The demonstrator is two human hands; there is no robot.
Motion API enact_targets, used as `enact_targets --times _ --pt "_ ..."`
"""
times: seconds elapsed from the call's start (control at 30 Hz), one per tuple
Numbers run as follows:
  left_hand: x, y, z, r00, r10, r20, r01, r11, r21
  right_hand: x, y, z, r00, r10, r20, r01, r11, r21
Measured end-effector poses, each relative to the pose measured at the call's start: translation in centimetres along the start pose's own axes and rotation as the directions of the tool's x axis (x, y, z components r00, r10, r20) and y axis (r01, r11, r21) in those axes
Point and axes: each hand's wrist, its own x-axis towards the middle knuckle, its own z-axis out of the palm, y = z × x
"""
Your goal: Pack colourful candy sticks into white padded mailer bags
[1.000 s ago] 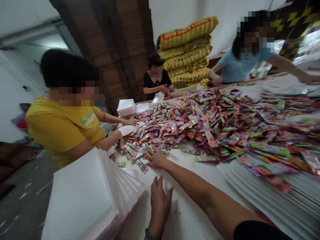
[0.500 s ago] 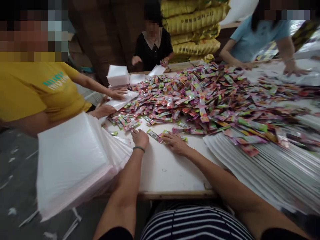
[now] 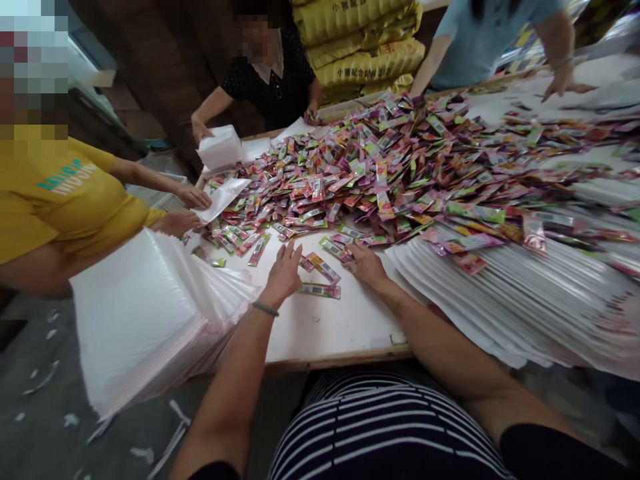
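My left hand (image 3: 284, 272), with a dark band at its wrist, rests at the table edge of a few slim, colourful sachets. Its fingers are stretched and apart, and it grips nothing visible. Just right of it lie a purple-and-orange sachet (image 3: 324, 268) and a green-edged sachet (image 3: 321, 290), flat on the white tabletop (image 3: 320, 333). My right hand (image 3: 367, 268) lies low over the table with its fingers spread. Its fingertips reach the end of another green-and-pink sachet (image 3: 334, 249). Beyond both hands spreads a large heap of such sachets (image 3: 370, 160).
A thick stack of white padded mailers (image 3: 140, 313) stands on the left; another fanned stack (image 3: 525, 300) lies right, partly under sachets. A person in yellow (image 3: 90, 193) handles a white mailer (image 3: 223, 199). Two more people work across the table. Yellow sacks (image 3: 365, 63) are piled behind.
My hands have moved apart, and several sachets now lie between them, nearer to me. The person in black has reached to the white stack at the back. The view has shifted.
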Motion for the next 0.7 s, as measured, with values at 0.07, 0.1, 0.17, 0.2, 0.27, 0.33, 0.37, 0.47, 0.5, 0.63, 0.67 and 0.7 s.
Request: enact_targets --times 0.07,0.1,0.17,0.2,0.27,0.33,0.37,0.47,0.5,0.63,0.67,0.7 --pt "2.0 -1.2 0.0 0.997 0.027 0.066 -0.027 1.0 -0.001 0.1 0.0 -0.3 0.998 0.027 -0.049 -0.023 0.997 0.077" --pt "2.5 -1.5 0.1 0.996 0.025 0.083 -0.025 1.0 -0.005 0.1 0.0 -0.5 0.996 0.047 -0.078 -0.036 0.99 0.135" --pt "2.6 -1.8 0.6 0.997 0.015 0.079 -0.015 1.0 -0.006 0.4 -0.2 -0.8 0.988 0.087 -0.125 -0.051 0.963 0.264" --pt "2.1 -1.8 0.9 0.997 0.019 0.075 -0.018 1.0 -0.006 0.5 -0.4 -0.8 0.985 0.094 -0.141 -0.046 0.948 0.315" --pt "0.4 -1.5 1.4 0.995 0.048 0.082 -0.047 0.999 -0.018 0.7 -1.2 -0.5 0.985 0.074 -0.153 -0.015 0.934 0.358" --pt "-1.6 -1.0 1.9 0.99 0.102 0.102 -0.098 0.994 -0.045 0.8 -2.2 0.1 0.993 0.012 -0.115 0.025 0.95 0.311" --pt "-2.5 -0.6 2.1 0.986 0.131 0.102 -0.125 0.99 -0.069 0.7 -2.7 0.5 0.997 -0.026 -0.071 0.043 0.966 0.256" --pt "-4.8 0.6 2.9 0.978 0.201 0.049 -0.191 0.968 -0.16 0.1 -3.7 1.2 0.987 -0.116 0.109 0.109 0.992 0.068" --pt "-5.3 1.0 3.2 0.976 0.215 0.024 -0.207 0.961 -0.186 -0.2 -3.8 1.3 0.975 -0.148 0.163 0.145 0.989 0.034" --pt "-6.4 1.7 4.2 0.973 0.218 -0.076 -0.23 0.942 -0.243 -0.4 -3.5 0.9 0.932 -0.281 0.229 0.275 0.96 0.06" --pt "-6.4 1.8 4.2 0.973 0.209 -0.102 -0.228 0.943 -0.244 -0.1 -3.2 0.6 0.946 -0.269 0.182 0.268 0.963 0.03" --pt "-6.4 1.8 4.2 0.972 0.199 -0.124 -0.224 0.945 -0.24 0.3 -3.0 0.3 0.962 -0.241 0.125 0.245 0.969 -0.025"
